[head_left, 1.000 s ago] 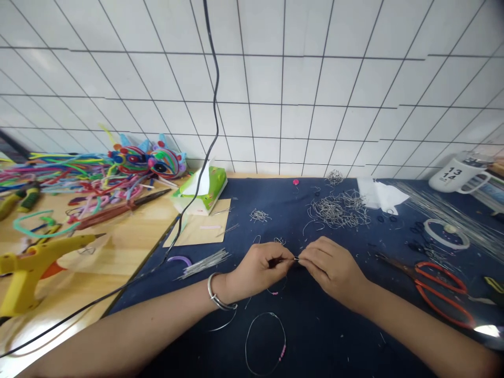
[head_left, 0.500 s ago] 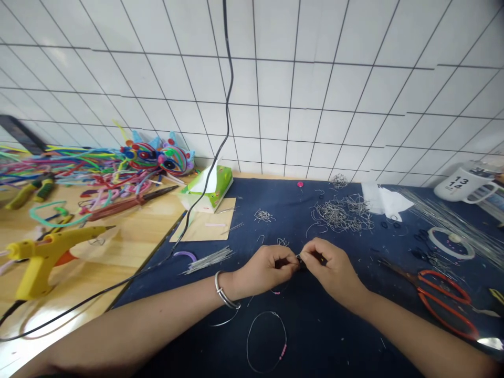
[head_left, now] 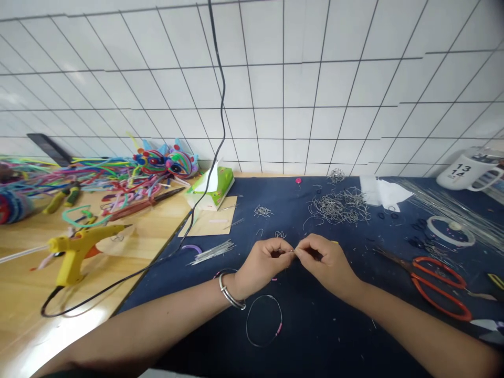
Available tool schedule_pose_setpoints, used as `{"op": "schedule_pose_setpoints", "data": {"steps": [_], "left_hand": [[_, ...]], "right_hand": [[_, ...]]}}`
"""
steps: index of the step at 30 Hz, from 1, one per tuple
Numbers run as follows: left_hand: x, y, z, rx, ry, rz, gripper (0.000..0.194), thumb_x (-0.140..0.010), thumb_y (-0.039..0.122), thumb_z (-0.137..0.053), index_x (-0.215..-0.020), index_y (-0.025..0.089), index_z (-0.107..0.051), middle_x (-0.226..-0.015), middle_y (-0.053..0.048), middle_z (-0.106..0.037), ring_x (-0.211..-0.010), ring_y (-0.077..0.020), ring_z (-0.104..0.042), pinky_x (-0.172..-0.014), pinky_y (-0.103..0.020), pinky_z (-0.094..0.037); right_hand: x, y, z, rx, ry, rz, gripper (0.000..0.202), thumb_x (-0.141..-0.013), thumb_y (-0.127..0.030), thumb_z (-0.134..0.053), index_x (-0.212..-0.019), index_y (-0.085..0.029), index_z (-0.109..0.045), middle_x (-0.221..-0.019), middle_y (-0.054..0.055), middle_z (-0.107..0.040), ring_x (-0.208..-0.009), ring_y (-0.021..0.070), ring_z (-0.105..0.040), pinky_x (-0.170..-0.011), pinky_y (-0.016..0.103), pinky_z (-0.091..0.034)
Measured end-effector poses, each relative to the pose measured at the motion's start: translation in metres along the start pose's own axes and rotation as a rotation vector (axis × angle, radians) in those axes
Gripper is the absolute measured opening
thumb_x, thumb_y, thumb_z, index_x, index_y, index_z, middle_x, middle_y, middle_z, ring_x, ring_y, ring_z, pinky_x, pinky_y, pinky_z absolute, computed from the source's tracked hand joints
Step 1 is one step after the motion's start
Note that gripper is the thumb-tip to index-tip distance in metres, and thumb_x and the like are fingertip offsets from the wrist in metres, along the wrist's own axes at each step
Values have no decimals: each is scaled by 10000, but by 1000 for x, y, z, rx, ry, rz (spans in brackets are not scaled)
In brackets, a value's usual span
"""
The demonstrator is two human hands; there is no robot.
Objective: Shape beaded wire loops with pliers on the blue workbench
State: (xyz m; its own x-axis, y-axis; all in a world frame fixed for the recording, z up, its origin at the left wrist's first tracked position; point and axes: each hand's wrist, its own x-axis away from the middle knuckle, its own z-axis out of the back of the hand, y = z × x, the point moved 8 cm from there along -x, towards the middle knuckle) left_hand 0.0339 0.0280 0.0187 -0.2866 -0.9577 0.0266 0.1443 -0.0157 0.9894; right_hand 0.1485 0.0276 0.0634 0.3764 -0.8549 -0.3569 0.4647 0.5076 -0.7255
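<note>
The left arm [head_left: 157, 326] reaches in from the lower left and the right arm [head_left: 413, 325] from the lower right, both forearms bare and slanting inward toward each other. The left hand [head_left: 264, 264] and the right hand [head_left: 329, 264] meet near the middle, each in a pinch with thumb and forefinger bent together. Their fingertips are very close, knuckles facing up, fingers curled.

I see my yellow glue gun [head_left: 74, 251] on bare wood [head_left: 145, 247] leftward, green tissue pack [head_left: 222, 188] behind the black cable [head_left: 224, 86], white mug [head_left: 457, 177] far right!
</note>
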Motion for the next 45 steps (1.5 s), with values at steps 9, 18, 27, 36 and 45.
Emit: {"op": "schedule_pose_setpoints", "data": {"steps": [9,18,27,36,45], "left_hand": [[18,-3,-8,-7,9,-29,135,-740,215,-563,-647,118,-549,-581,33,-469,-534,-62,-390,-505,-183,-312],[18,-11,-12,193,-71,102,189,-783,294,-562,-722,116,-546,-612,28,-512,-441,-30,-362,-432,-168,-281],[10,-16,0,201,-69,107,198,-789,304,-567,-738,113,-561,-624,18,-524,-447,-31,-402,-440,-166,-329],[14,-14,-3,61,-116,114,191,-785,278,-556,-677,122,-531,-525,50,-456,-416,-33,-393,-396,-152,-286],[16,-14,-8,170,-147,70,169,-786,261,-571,-702,121,-528,-573,42,-469,-449,-36,-409,-439,-168,-320]], "right_hand": [[14,-8,-12,67,17,83,142,-743,-95,-453,-640,-186,-488,-642,-8,-506,-627,117,-468,-597,243,-384],[-1,9,-16,-182,-218,-82,136,-836,-238,-454,-780,-189,-568,-712,-14,-562,-668,106,-510,-619,231,-411],[-4,28,-22,-317,-269,-212,210,-848,-359,-466,-833,-186,-583,-721,-5,-549,-659,105,-490,-600,231,-394],[0,14,-23,-154,-200,-153,146,-799,-204,-491,-657,-180,-512,-649,-27,-485,-613,94,-449,-582,222,-360],[2,18,-24,-204,-248,-234,140,-801,-238,-489,-676,-176,-505,-632,-36,-453,-607,94,-417,-571,224,-342]]}}
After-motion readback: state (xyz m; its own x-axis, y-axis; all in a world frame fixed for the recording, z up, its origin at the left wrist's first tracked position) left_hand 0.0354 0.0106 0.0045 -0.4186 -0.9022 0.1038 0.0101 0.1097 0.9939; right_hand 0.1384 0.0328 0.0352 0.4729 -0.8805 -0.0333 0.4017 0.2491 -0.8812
